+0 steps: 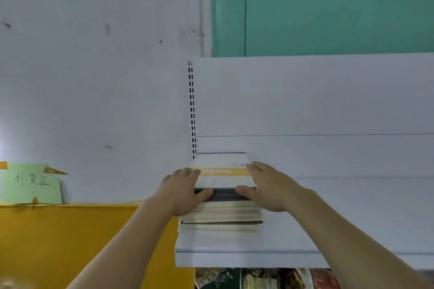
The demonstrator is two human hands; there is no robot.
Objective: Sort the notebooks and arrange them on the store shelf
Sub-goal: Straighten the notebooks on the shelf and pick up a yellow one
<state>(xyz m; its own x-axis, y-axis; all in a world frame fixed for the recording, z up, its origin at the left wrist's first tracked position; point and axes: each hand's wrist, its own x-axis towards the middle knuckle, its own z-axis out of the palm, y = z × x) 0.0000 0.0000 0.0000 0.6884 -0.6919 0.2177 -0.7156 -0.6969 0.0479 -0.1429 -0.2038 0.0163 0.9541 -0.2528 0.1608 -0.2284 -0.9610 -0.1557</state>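
A stack of notebooks (223,216) lies flat at the left end of the white store shelf (305,230). The top notebook (225,172) has a white cover with a yellow band; dark-edged ones lie under it, pale ones lower down. My left hand (180,191) presses against the stack's left side, thumb on the front edge. My right hand (270,185) holds the right side, its fingers on the top cover and its thumb on the front edge. Both hands clasp the upper part of the stack.
The shelf's slotted upright (192,110) stands just behind the stack at left. A white wall with a green paper sign (31,183) and a yellow band (70,241) lies to the left. Packaged goods (265,278) sit on the shelf below. A green door (328,12) is above.
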